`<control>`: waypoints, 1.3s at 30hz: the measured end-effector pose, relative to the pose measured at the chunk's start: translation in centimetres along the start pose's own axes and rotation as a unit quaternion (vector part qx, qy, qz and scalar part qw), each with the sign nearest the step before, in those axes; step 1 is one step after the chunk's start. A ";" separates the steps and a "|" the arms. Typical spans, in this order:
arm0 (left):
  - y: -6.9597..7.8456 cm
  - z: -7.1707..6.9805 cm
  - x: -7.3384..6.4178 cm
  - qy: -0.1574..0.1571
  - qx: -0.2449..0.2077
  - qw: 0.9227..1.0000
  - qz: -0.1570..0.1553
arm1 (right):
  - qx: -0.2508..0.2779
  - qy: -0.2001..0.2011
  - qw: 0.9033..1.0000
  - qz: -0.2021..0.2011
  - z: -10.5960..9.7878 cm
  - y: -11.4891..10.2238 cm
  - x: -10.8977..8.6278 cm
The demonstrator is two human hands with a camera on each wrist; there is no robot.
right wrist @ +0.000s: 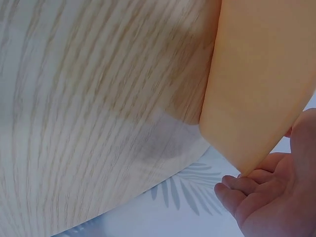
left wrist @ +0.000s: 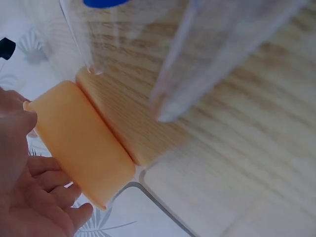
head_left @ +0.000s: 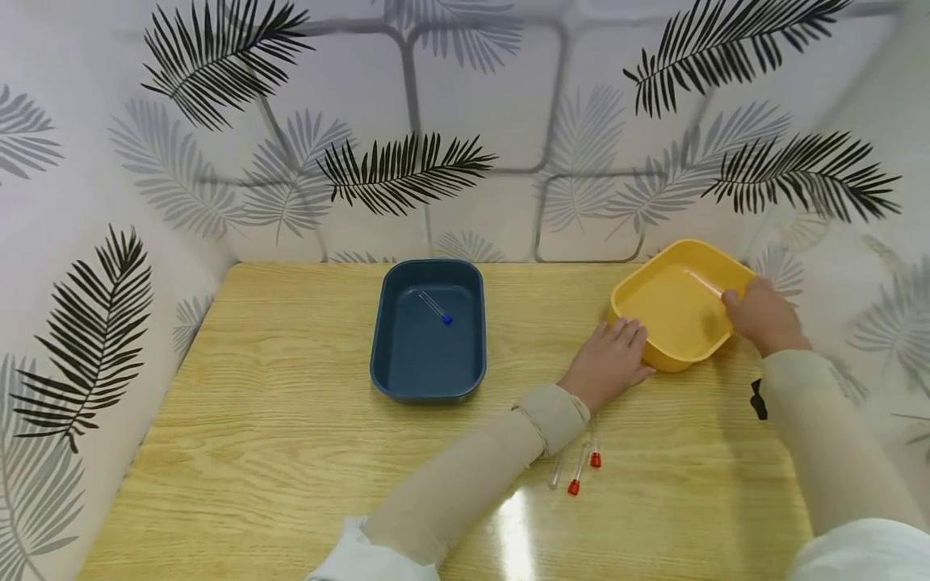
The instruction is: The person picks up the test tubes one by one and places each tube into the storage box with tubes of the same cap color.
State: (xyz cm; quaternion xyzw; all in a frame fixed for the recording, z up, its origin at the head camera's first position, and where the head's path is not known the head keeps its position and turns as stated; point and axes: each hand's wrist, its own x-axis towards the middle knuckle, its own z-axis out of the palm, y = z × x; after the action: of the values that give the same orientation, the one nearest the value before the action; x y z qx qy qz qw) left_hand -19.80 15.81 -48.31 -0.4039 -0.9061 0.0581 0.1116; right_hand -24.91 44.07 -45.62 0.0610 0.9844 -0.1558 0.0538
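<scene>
At the right of the table stands a yellow plastic basin (head_left: 672,359), set at an angle, with a thin clear tube (head_left: 701,283) inside. My left hand (head_left: 606,363) holds its near left side, fingers at the rim and thumb by the outer wall; the left wrist view shows these fingers (left wrist: 55,180) along the rim. At the opposite side, my right hand (head_left: 770,316) grips the rim, the thumb over the inside. In the right wrist view the right-hand fingers (right wrist: 256,182) curl by the basin's corner (right wrist: 237,158). Part of the tube lies behind the right thumb.
A dark blue basin (head_left: 429,395) at mid-table holds a clear tube with a blue cap (head_left: 446,319). Beside my left forearm lie clear tubes, two with red caps (head_left: 574,487), partly hidden by the sleeve. A small black object (head_left: 759,399) sits by my right sleeve. Patterned fabric hangs behind.
</scene>
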 end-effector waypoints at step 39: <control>-0.6 -2.7 -6.6 -0.082 -0.049 0.994 -0.047 | 0.020 -0.020 0.996 -0.080 1.7 -6.3 2.0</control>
State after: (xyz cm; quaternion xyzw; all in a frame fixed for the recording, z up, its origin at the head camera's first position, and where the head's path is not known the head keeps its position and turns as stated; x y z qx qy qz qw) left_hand -15.30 10.55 -46.55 -0.3596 -0.9320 0.0410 0.0195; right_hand -27.55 37.78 -45.61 -0.0202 0.9815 -0.1808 0.0600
